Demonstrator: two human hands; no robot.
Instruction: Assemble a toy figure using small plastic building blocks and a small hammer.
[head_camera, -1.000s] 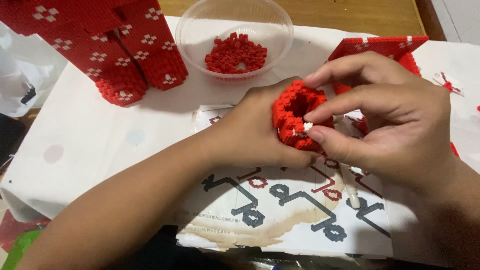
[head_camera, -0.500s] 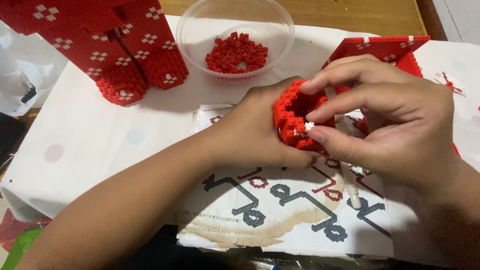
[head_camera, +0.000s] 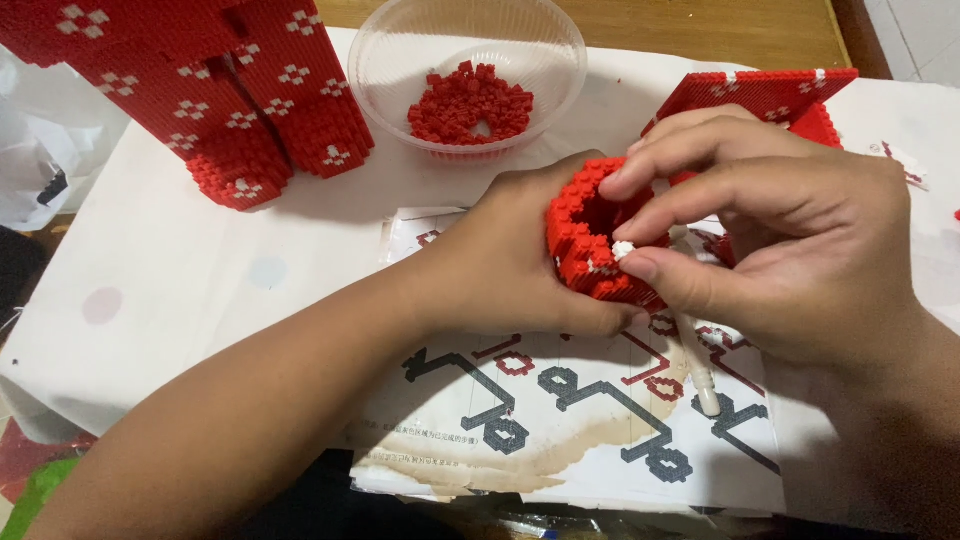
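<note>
A white-covered table carries a tall red block model at its far left corner, an instruction sheet at the near edge and a clear bowl of red bricks at the far edge. Mid-table, the left hand cups a red block ring; the right hand pinches a white brick against it.

The brick ring sits between my left hand and right hand, above the instruction sheet; behind it the bowl holds loose bricks, tower far left.
</note>
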